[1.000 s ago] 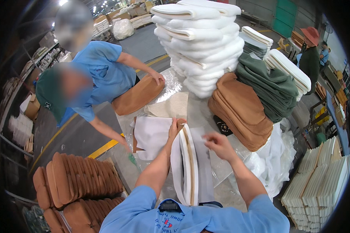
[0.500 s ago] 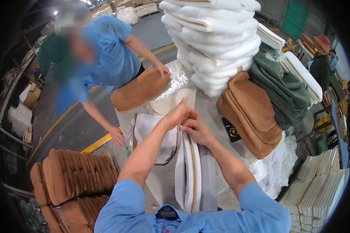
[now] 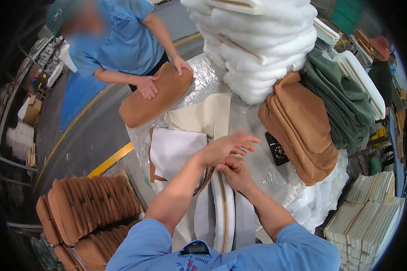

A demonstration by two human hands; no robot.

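Note:
A long fabric cover (image 3: 206,221) with pale grey lining outward runs from my hands toward my body. Down its middle goes a tan zipper strip (image 3: 223,212) between white edges. My right hand (image 3: 236,174) is closed, thumb and fingers pinching the far end of this cover. Just above and left of it, my left hand (image 3: 226,148) has its fingers stretched out and spread; its palm side is hidden. Left of my hands lies a folded white-lined piece (image 3: 174,151) with a brown edge. Beyond it is a cream cloth piece (image 3: 203,113).
Across the plastic-covered table (image 3: 248,131), a co-worker presses a brown cushion (image 3: 160,95). White padding (image 3: 262,49) towers at the back. Brown covers (image 3: 298,122) and green covers (image 3: 339,99) are piled right. A black round-patterned item (image 3: 276,148) lies nearby. Brown cushions (image 3: 88,203) stand left.
My left hand's fingers have spread and moved right, and both hands are lower in view. The co-worker's lower hand has come onto the brown cushion. The white-lined piece now lies folded differently.

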